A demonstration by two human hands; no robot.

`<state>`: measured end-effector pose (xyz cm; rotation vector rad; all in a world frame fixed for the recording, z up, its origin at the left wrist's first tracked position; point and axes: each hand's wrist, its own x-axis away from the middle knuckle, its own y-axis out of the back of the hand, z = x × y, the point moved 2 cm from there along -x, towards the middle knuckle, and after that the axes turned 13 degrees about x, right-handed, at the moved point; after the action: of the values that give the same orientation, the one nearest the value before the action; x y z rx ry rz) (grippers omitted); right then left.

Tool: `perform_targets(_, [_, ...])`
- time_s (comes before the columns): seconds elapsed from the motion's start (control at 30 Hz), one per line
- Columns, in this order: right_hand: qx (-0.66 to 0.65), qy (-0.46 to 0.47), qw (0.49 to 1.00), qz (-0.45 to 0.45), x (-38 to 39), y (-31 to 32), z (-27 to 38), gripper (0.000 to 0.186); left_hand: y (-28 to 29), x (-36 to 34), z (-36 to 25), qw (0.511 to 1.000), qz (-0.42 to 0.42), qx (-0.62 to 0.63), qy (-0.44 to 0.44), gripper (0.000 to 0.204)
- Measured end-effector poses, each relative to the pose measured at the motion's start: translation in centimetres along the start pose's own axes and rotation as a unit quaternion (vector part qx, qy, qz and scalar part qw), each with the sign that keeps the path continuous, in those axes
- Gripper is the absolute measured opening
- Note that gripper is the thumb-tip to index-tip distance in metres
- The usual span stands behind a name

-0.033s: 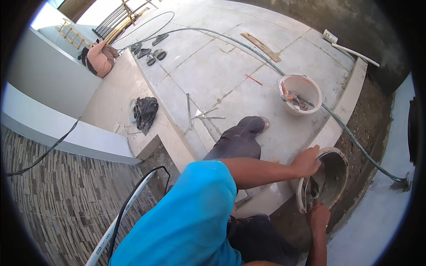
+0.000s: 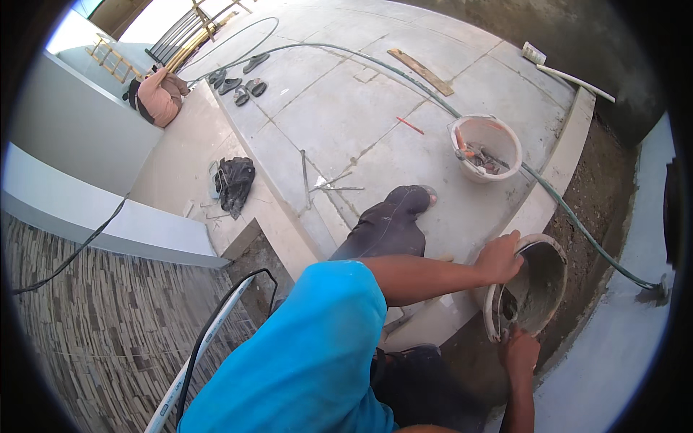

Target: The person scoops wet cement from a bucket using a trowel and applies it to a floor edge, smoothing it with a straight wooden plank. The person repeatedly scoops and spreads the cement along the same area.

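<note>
Grey-brown strip stone [image 2: 79, 310] faces the far-left wall. Next, rightward: a seated co-worker in pink [image 2: 157, 101]; a crumpled black bag [image 2: 237, 184] on a pale ledge [image 2: 189, 144]; metal rods [image 2: 304, 177] and a whitish pail [image 2: 473, 170] of mixed items on the slab [image 2: 390, 155]. Left hand [image 2: 499, 259]: fingers curled over the rim of a grey-smeared tub [image 2: 552, 289] at the slab's edge. Right hand [image 2: 521, 352]: fingers closed around a trowel-like tool [image 2: 508, 304], handle mostly hidden, blade inside the tub.

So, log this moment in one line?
left hand: grips bucket | right hand: holds tool inside bucket | nearby: pale pail, green hose
</note>
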<state>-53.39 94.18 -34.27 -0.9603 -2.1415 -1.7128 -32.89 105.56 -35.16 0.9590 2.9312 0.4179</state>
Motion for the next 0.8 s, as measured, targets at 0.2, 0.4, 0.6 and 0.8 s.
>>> perform_targets(0.2, [0.006, -0.098, 0.983, -0.158, 6.8, 7.3, -4.8, 0.028, -1.1, -0.2, -6.2, 0.999, 0.035, 0.015, -0.011, 0.032])
perform_targets(0.4, [0.054, -0.155, 0.975, -0.150, 8.1, 5.9, -7.0, 0.028, -2.1, -0.7, -7.7, 0.995, 0.095, 0.010, -0.020, 0.026])
perform_targets(0.6, [0.017, -0.151, 0.986, -0.065, 6.4, 2.1, -5.0, 0.032, -1.1, 1.8, -7.1, 0.987, 0.117, -0.060, -0.096, 0.025])
perform_targets(0.8, [-0.481, -0.084, 0.864, 0.122, 3.6, -8.7, 1.7, 0.049, -0.4, 2.3, -3.4, 0.991, 0.080, 0.034, -0.098, 0.028])
